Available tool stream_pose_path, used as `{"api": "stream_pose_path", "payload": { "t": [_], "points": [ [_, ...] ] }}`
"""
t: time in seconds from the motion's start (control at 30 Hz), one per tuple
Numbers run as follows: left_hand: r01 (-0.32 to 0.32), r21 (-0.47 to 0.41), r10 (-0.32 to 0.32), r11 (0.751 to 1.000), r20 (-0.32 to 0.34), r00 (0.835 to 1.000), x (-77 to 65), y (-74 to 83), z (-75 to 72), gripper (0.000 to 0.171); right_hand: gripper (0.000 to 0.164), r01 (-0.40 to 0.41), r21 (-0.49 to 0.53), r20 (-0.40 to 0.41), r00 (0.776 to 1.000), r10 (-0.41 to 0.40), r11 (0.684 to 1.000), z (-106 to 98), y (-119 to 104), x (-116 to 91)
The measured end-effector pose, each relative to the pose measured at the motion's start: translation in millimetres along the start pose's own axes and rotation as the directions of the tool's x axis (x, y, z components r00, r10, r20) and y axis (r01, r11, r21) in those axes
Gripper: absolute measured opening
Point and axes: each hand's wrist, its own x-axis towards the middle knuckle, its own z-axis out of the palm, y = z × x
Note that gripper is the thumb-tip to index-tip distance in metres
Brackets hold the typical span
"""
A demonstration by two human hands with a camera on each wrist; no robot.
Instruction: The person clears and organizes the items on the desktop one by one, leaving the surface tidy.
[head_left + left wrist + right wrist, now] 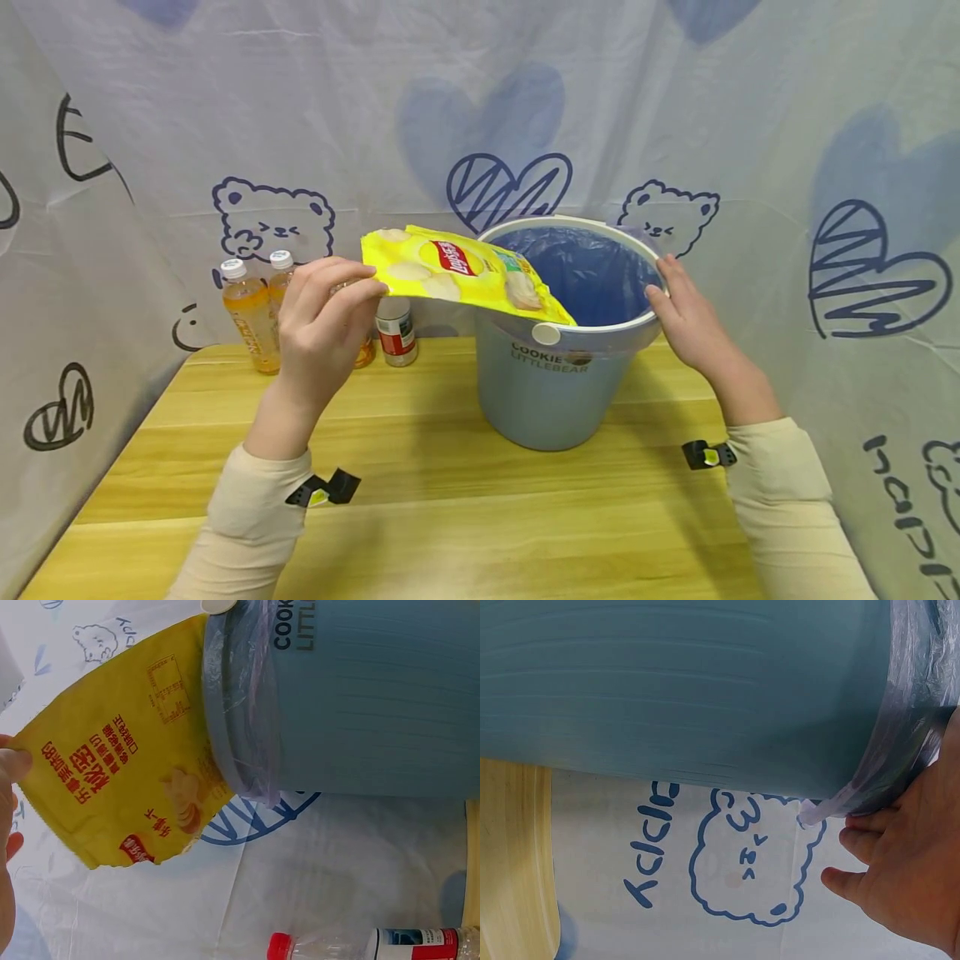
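Head view: The left hand (322, 325) pinches one end of a yellow plastic crisp bag (450, 271) between thumb and fingers. The bag slopes down to the right, its far end at the mouth of a round blue-grey plastic bin (555, 408). The right hand (693, 325) holds the bin's opposite rim, thumb over the edge. A thin translucent plastic liner (585, 267) is folded over the rim. Clear bottles of orange drink with white caps (255, 325) and a clear bottle with a red-and-white label (397, 337) stand near the left hand; a sideways swing of that arm could topple them.

Left wrist view: The pinch takes in only a corner of the bag; a weak hold could let it slide off outside the bin. One edge looks ragged; if torn open, any remains could spill. Contents cannot be told.

Right wrist view: The other fingers lie outside, loosely bent, close to the liner's overhang. Thumb and grip force are not visible here. Uneven pressure could tip the bin; dragging fingers, or the bag snagging, could pull the liner inward.
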Motion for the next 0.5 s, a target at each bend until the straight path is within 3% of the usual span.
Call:
{"api": "stream_pose_path", "payload": {
  "t": [0.27, 0.5],
  "points": [
    [0.051, -0.003, -0.05, 0.999, 0.088, 0.995, -1.8, 1.4, 1.8, 0.015, 0.067, 0.005, 0.001, 0.005, 1.0, -0.005, 1.0, -0.1, 0.2, -0.3],
    [0.041, -0.008, -0.039, 0.999, 0.173, 0.984, -4.1, 1.1, 1.6, 0.017, 0.067, 0.006, 0.007, 0.0, 1.0, -0.006, 1.0, 0.9, 1.6, 0.3]
  ]
}}
